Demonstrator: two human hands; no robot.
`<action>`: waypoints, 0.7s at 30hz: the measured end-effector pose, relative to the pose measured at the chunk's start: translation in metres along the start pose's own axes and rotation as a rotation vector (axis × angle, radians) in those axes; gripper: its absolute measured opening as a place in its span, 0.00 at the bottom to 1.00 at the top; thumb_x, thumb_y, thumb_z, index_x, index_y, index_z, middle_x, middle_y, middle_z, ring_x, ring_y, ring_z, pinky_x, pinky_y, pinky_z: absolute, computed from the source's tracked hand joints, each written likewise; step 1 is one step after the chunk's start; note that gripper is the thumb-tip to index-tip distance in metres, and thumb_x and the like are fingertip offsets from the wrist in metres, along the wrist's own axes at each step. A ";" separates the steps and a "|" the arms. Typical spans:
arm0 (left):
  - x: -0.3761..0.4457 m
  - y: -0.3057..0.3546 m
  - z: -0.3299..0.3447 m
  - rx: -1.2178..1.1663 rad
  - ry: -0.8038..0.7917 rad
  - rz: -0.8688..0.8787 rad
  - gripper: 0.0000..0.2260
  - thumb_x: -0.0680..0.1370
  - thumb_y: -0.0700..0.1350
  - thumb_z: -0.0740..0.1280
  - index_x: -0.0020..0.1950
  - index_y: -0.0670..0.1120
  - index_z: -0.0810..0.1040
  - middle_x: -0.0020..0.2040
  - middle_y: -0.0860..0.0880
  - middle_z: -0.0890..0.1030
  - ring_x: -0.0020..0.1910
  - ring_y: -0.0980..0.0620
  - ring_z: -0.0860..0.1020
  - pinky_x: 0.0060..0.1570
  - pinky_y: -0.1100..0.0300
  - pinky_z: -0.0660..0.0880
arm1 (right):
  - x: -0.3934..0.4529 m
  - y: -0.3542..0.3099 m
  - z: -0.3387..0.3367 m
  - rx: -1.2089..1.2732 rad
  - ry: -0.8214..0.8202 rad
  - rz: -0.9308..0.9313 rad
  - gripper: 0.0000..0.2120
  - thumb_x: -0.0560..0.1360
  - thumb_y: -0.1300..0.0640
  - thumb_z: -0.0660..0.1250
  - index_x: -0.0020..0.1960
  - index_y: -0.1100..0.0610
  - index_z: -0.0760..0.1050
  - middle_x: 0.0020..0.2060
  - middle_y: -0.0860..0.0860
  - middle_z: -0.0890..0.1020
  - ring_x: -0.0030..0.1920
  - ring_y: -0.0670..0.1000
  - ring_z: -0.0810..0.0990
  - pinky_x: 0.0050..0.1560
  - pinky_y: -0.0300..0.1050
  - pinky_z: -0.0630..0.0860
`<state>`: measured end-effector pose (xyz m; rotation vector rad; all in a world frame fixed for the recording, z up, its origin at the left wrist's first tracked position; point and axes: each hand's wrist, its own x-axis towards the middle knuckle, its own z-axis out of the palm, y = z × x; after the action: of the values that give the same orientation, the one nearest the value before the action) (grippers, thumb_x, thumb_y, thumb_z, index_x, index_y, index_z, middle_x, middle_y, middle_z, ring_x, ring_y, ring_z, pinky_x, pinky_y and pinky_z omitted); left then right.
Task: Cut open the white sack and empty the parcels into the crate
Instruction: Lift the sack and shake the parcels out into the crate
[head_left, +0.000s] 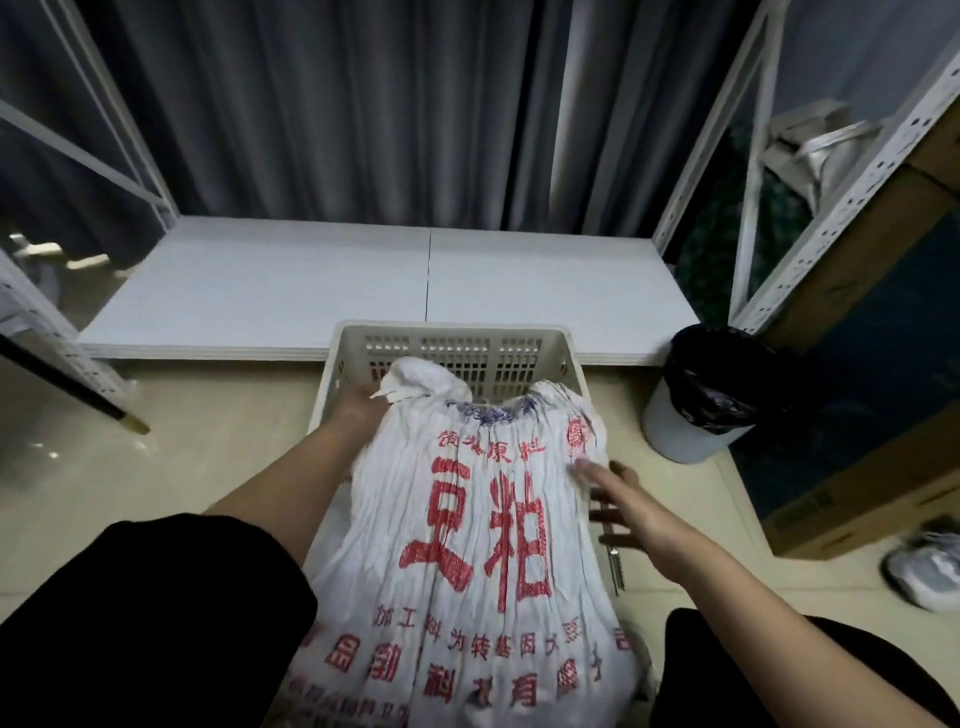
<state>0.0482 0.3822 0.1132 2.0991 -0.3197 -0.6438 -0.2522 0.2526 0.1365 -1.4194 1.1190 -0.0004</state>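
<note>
Between the person's knees, near centre, the white sack (483, 561) with red printing lies with its gathered far end resting over the near rim of the pale slatted crate (452, 338), which stands on the floor against a low white platform (311, 280). Left hand (358, 405) sits at the sack's far left corner beside the bunched neck; the cloth hides most of its fingers, so whether it grips the fabric cannot be told. Right hand (618, 499) is spread with fingers straight, just beside or brushing the sack's right edge, holding nothing. A slim metal item, possibly the cutting tool (615, 566), lies on the floor under the right wrist; it is too small to identify firmly. No parcels are visible and the crate's interior, where seen, shows none. Judgement: the sack is positioned for emptying, yet whether its neck is already cut cannot be confirmed; tipping the contents out remains outstanding. A lined waste bin (701, 400) stands far right
</note>
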 end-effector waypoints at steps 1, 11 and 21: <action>0.001 -0.005 -0.001 0.030 -0.018 -0.022 0.13 0.77 0.44 0.67 0.58 0.39 0.79 0.58 0.41 0.80 0.55 0.43 0.78 0.54 0.56 0.75 | -0.007 0.013 -0.001 -0.119 -0.152 0.054 0.40 0.68 0.32 0.68 0.71 0.47 0.56 0.61 0.48 0.76 0.59 0.51 0.76 0.61 0.51 0.73; -0.091 -0.040 -0.035 -0.077 -0.219 0.032 0.24 0.81 0.52 0.60 0.73 0.42 0.62 0.64 0.48 0.73 0.56 0.51 0.72 0.54 0.60 0.67 | -0.014 0.088 0.042 -0.467 -0.153 -0.233 0.30 0.72 0.33 0.60 0.69 0.49 0.69 0.62 0.47 0.79 0.59 0.49 0.79 0.64 0.52 0.73; -0.134 -0.117 -0.051 0.234 -0.383 0.081 0.17 0.76 0.51 0.69 0.64 0.48 0.75 0.58 0.49 0.82 0.53 0.52 0.81 0.56 0.54 0.76 | 0.022 0.053 0.056 0.229 0.339 -0.052 0.22 0.74 0.48 0.58 0.59 0.61 0.76 0.49 0.55 0.84 0.50 0.59 0.82 0.58 0.60 0.77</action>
<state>-0.0363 0.5445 0.0850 2.1597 -0.7204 -1.0012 -0.2385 0.2950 0.0701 -1.2692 1.3116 -0.4073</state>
